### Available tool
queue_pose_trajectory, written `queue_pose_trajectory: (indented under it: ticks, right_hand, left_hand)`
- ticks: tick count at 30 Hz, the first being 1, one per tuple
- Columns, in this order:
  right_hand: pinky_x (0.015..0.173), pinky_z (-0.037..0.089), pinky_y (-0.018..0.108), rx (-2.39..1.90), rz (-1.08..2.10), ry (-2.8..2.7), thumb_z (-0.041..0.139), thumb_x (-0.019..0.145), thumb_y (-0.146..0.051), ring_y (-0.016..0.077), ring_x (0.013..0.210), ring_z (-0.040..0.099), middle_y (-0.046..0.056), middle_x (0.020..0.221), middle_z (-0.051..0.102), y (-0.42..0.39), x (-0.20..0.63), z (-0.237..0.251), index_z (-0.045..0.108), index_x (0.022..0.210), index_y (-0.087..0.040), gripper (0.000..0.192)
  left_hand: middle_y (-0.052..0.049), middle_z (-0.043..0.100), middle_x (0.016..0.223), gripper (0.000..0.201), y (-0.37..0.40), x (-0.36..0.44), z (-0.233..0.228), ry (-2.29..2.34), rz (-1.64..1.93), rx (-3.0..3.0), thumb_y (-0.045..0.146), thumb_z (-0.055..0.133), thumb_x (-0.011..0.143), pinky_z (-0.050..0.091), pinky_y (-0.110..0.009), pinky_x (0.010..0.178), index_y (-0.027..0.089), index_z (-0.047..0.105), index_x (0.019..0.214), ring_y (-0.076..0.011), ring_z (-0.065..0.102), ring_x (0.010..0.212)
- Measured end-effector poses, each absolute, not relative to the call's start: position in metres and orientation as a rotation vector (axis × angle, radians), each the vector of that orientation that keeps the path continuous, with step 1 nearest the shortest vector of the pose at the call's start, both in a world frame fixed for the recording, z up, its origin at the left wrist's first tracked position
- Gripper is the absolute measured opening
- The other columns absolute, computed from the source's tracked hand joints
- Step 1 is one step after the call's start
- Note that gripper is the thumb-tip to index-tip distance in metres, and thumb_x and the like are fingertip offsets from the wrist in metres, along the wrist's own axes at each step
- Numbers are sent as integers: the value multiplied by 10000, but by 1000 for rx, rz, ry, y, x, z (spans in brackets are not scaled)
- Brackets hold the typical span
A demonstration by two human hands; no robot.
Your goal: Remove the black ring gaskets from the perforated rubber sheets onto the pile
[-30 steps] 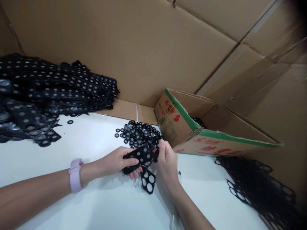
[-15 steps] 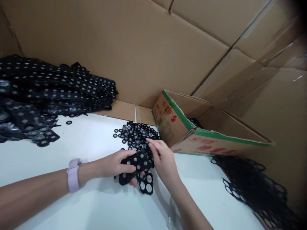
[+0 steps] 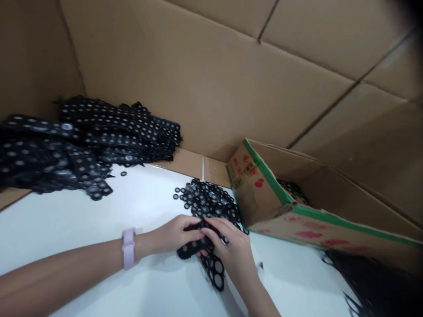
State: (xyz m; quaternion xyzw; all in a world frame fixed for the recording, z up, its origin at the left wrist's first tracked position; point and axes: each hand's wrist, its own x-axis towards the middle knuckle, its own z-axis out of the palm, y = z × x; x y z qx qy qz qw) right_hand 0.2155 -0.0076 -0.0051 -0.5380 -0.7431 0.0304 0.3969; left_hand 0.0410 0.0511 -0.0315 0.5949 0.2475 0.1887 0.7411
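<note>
**Both hands on a punched black strip**

The left hand point(image 3: 175, 235) and right hand point(image 3: 233, 251) close their fingers on a black perforated strip point(image 3: 198, 246) just above the white table point(image 3: 99, 229), beside the pile of black rings point(image 3: 211, 202).

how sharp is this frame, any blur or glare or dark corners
Head view: motion blur softens the sheet pile and box; glare whitens the table; top-right corner vignettes dark; both hands, left hand and right hand, slightly soft.
</note>
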Motion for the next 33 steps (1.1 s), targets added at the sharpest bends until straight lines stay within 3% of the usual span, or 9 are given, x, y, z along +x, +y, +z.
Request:
queue_pose_trajectory:
  ticks: [7, 12, 16, 18, 20, 22, 24, 28, 33]
  right_hand:
    - [626, 625, 293, -1422, 247, -1822, 461, 980, -445, 242, 674, 776, 72, 809, 806, -3, 226, -27, 757, 858, -207, 399]
    - [561, 629, 318, -1584, 616, -1521, 435, 934, -601, 281, 650, 782, 96, 757, 795, 5, 245, -33, 666, 849, -212, 461]
    - [490, 607, 311, -1594, 335, -1324, 443, 977, -435, 270, 564, 770, 97, 720, 791, 6, 249, -18, 607, 869, -201, 306]
    - [564, 627, 360, -1476, 176, -1522, 468, 970, -363, 289, 628, 779, 98, 681, 783, 5, 245, -16, 674, 953, -171, 282]
    - [793, 629, 443, -1401, 141, -1619, 458, 953, -356, 307, 940, 765, 165, 1064, 777, 4, 238, -17, 734, 945, -180, 327]
    - [955, 558, 508, -1342, 118, -1692, 463, 952, -303, 315, 1153, 675, 177, 1280, 686, 0, 230, -19, 757, 997, -183, 321]
    - [977, 547, 480, -1263, 135, -1770, 499, 953, -265, 277, 1120, 680, 136, 1207, 727, -5, 223, -19, 763, 1044, -218, 283]
    - [828, 609, 401, -1160, 244, -1867, 581, 943, -299, 247, 884, 727, 92, 934, 788, -14, 211, -12, 785, 983, -235, 217]
    - [640, 615, 303, -1222, 405, -1847, 550, 959, -227, 206, 688, 736, 75, 803, 785, -17, 206, -10, 789, 906, -209, 246]
  left_hand:
    - [-79, 662, 1226, 283, 39, 44, -34, 719, 466, 1382, 309, 631, 970, 579, -451, 847, 167, 629, 1214, -265, 682, 1011]
    - [-88, 664, 1218, 290, 32, 46, -34, 778, 464, 1329, 303, 630, 972, 586, -444, 828, 167, 617, 1228, -249, 689, 990]
    - [-88, 658, 1232, 298, 29, 40, -31, 848, 531, 1294, 304, 632, 970, 583, -450, 837, 168, 614, 1235, -257, 684, 1004]
    - [-88, 656, 1236, 302, 26, 37, -30, 859, 574, 1281, 307, 631, 970, 581, -453, 841, 169, 613, 1238, -259, 682, 1009]
    - [-93, 655, 1238, 301, 22, 34, -30, 846, 586, 1270, 302, 630, 972, 581, -453, 842, 171, 609, 1242, -253, 682, 1008]
    - [-91, 658, 1231, 292, 19, 32, -31, 817, 570, 1267, 293, 636, 968, 581, -452, 841, 169, 615, 1232, -251, 683, 1005]
    - [-87, 666, 1213, 282, 17, 30, -30, 797, 556, 1260, 297, 634, 969, 582, -447, 836, 166, 622, 1218, -248, 687, 992]
    - [-60, 705, 1069, 224, 15, 27, -26, 794, 550, 1250, 328, 614, 981, 590, -397, 765, 149, 655, 1110, -207, 703, 869]
    - [37, 618, 618, 260, 12, 28, -16, 857, 608, 1251, 320, 750, 838, 458, -260, 602, 149, 659, 665, -134, 568, 592]
